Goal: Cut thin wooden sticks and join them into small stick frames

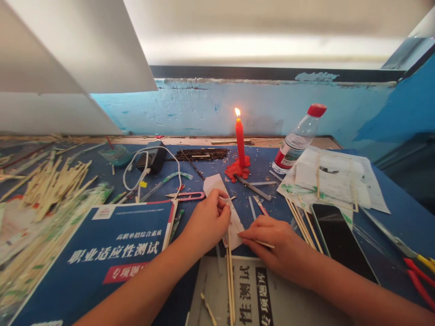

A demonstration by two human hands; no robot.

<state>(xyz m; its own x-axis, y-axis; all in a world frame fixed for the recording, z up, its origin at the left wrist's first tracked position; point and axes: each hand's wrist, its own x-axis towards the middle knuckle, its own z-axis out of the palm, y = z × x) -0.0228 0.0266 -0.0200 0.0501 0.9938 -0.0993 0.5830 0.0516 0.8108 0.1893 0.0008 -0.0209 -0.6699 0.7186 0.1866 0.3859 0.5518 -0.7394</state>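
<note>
My left hand (212, 219) is closed, its fingers curled above a pale paper strip (214, 182); what they hold, if anything, is hidden. A small stick tip (233, 198) shows beside those fingers. With thumb and fingers pinched, my right hand (272, 237) grips a short thin wooden stick (265, 244) at the strip's right edge. Two long wooden sticks (230, 285) run from the strip towards me, across a grey printed booklet (285, 294). A loose short stick (208, 308) lies on the booklet's left part.
A lit red candle (239, 142) stands in melted wax beyond my hands. Around it are a tilted-looking water bottle (295, 140), pink thread snips (190, 196) and dark sticks (204, 154). A blue book (102, 244) lies left; a phone (340, 240) and red-yellow-handled pliers (418, 276) lie right.
</note>
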